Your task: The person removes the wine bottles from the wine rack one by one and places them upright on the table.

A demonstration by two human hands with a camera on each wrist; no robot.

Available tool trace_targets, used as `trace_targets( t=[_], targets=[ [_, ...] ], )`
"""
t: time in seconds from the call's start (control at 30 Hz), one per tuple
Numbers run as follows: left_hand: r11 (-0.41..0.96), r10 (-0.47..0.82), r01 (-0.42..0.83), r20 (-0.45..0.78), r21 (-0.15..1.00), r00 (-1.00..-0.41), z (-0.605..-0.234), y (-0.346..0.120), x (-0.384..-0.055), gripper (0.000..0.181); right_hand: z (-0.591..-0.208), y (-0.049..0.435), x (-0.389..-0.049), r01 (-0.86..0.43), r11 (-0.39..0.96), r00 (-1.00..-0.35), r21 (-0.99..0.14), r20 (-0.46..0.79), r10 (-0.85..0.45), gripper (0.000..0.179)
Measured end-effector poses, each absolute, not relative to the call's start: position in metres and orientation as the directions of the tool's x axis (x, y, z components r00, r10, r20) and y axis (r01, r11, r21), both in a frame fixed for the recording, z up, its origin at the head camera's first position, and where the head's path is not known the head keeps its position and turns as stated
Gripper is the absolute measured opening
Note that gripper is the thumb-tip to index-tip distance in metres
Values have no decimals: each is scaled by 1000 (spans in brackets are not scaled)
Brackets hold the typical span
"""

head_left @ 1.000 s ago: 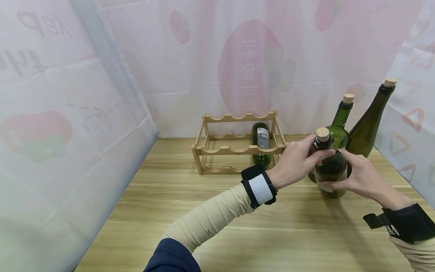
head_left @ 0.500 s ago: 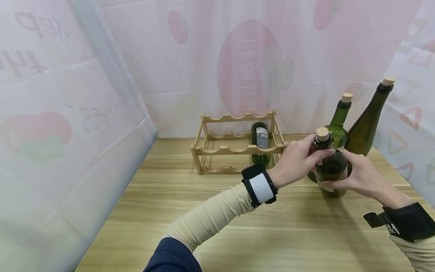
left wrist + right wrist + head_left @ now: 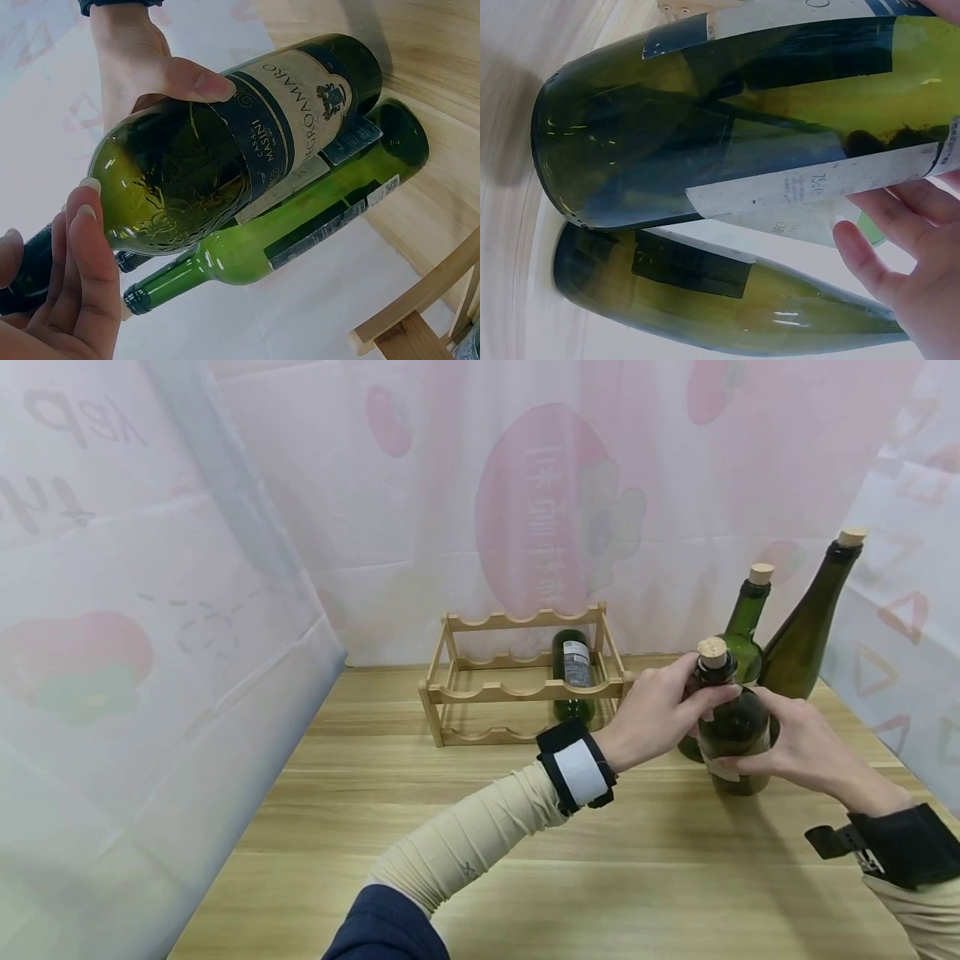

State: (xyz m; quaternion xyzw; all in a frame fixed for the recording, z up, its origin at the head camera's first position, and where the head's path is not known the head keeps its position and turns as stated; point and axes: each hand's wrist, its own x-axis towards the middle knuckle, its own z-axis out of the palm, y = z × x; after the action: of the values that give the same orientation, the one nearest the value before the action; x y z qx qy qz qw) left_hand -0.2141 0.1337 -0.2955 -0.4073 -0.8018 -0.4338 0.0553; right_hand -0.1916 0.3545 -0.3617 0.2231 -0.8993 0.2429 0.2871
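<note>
A dark green wine bottle with a cork stands in front of two other bottles at the right of the table. My left hand grips it round the neck, just below the cork. Lower down, my right hand holds the bottle's body, thumb in front and fingers round the far side. In the left wrist view its cream and dark label faces the camera, with the right thumb at the label's edge. The right wrist view shows the bottle's base close over the wood.
Behind stand a corked green bottle and a taller olive bottle. A wooden wine rack at the back middle carries one green bottle lying in its right side. Printed cloth encloses the table.
Both hands keep the same hold on the bottle, which barely moves. The whole head view has shifted slightly.
</note>
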Motion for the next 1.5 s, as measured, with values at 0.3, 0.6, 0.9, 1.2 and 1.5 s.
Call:
trace_targets(
  t=[0.3,0.6,0.9,1.2,1.5],
  targets=[
    [295,619,684,413,667,-669,-296,141,-216,25,-365,361,-191,-517,795,-757,-317,604,-251,74],
    [300,625,689,410,660,-665,-295,146,-216,23,-365,368,-192,-498,809,-766,-313,596,-241,72],
    [316,627,684,396,657,-671,-296,152,-215,25,-366,373,-192,-489,813,-774,-316,587,-238,73],
    [317,633,672,379,669,-675,-294,156,-215,25,-364,377,-191,-477,826,-777,-301,585,-235,80],
    [332,640,670,363,664,-677,-293,163,-214,27,-357,384,-187,-428,860,-816,-279,529,-234,84]
  ],
)
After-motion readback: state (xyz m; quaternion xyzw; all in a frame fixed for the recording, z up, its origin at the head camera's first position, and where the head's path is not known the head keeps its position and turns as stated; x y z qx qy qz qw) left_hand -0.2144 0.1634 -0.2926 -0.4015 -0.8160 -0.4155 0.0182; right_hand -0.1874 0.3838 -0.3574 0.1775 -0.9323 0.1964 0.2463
